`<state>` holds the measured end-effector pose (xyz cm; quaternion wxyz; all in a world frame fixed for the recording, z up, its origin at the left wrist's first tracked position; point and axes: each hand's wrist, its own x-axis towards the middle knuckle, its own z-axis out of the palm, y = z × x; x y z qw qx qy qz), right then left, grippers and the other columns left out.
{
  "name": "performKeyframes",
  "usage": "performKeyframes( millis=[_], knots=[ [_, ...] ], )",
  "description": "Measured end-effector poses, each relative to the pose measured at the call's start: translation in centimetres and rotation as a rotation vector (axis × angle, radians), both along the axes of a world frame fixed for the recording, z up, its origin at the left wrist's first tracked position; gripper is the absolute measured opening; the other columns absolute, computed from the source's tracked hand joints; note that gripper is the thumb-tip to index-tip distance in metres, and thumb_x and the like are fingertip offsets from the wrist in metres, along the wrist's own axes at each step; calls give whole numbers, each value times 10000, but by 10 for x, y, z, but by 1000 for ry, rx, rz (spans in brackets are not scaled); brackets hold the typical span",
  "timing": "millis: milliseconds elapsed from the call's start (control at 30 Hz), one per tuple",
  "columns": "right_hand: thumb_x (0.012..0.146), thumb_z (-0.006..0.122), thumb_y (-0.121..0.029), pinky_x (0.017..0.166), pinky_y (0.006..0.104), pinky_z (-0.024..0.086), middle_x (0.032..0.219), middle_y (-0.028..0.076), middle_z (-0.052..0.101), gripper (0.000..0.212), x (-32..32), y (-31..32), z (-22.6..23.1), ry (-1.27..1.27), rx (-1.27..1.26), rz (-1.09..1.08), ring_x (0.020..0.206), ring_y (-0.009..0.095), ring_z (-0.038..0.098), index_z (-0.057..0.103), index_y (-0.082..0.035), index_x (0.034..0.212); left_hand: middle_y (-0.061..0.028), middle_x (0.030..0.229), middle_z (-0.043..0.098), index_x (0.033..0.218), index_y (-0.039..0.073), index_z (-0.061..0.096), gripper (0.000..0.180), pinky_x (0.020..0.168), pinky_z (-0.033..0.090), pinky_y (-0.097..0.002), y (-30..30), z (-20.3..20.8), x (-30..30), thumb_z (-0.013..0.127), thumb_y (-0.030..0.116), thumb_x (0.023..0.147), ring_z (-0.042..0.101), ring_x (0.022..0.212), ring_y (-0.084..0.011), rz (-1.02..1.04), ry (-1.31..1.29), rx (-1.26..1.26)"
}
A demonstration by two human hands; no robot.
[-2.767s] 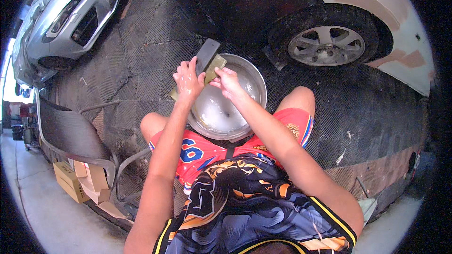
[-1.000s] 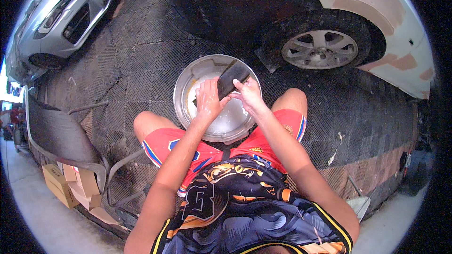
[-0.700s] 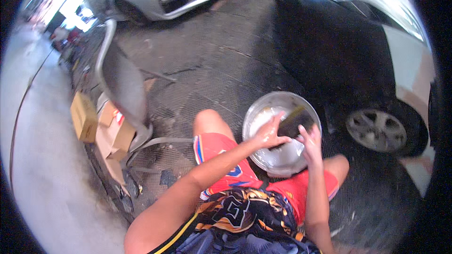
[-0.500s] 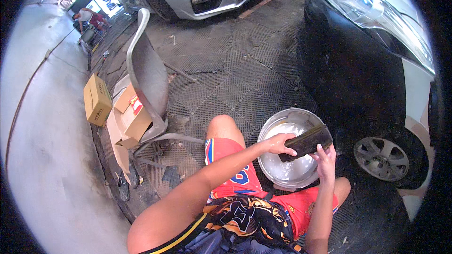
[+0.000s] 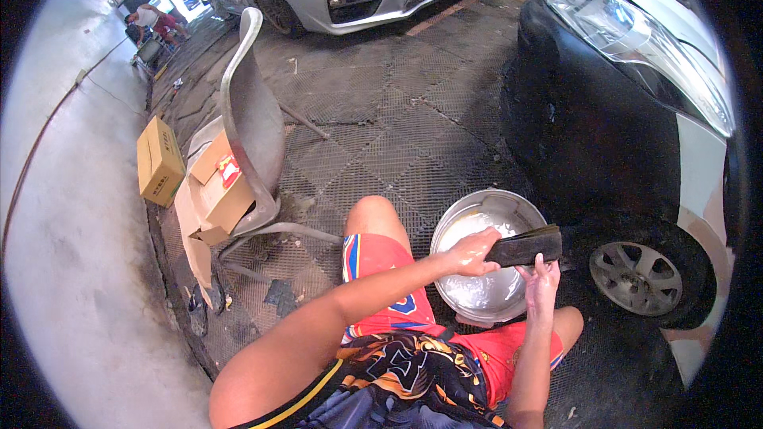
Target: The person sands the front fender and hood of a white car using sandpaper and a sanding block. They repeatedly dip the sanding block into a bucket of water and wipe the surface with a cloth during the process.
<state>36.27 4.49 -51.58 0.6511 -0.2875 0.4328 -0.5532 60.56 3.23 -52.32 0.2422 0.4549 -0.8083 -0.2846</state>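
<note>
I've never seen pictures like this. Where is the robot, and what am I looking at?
There is no robot here: these are a person's two bare hands. The camera sits on that person's head and looks down, so the left of the picture is their left. Its wide fisheye lens bends straight edges near the rim.

The left hand grips one end of a dark block, and the right hand holds it near the other end. Below is a round metal bowl on the dark floor, with what looks like liquid inside.

To the left stand a chair and cardboard boxes. A silver car is ahead, and a dark bumper and a wheel are at the right.
</note>
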Motion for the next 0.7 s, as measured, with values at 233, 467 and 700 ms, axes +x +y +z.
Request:
performKeyframes(
  millis=[233,467,700],
  knots=[
    [981,600,-70,701,466,643,1114,127,682,220,10,-9,-18,77,229,-99,946,285,700,607,0,1189,-249,1147,613,1371,-28,471,866,882,493,-537,-4,23,-41,788,514,774,587,1084,-433,70,-314,-129],
    [940,578,-158,819,643,523,1150,157,633,331,49,-41,-48,-142,733,-242,1035,363,620,613,-9,1234,-317,1253,601,1320,-64,539,721,1042,480,-482,-29,-23,-10,804,307,761,557,1258,-437,-78,-316,490],
    [966,539,-239,810,575,534,1070,144,672,347,80,-20,-106,114,698,-122,960,348,647,655,-5,1196,-263,1363,610,1597,47,268,929,1106,451,-429,-56,-115,-28,716,242,808,609,1269,-341,-70,-914,335]
  ],
)
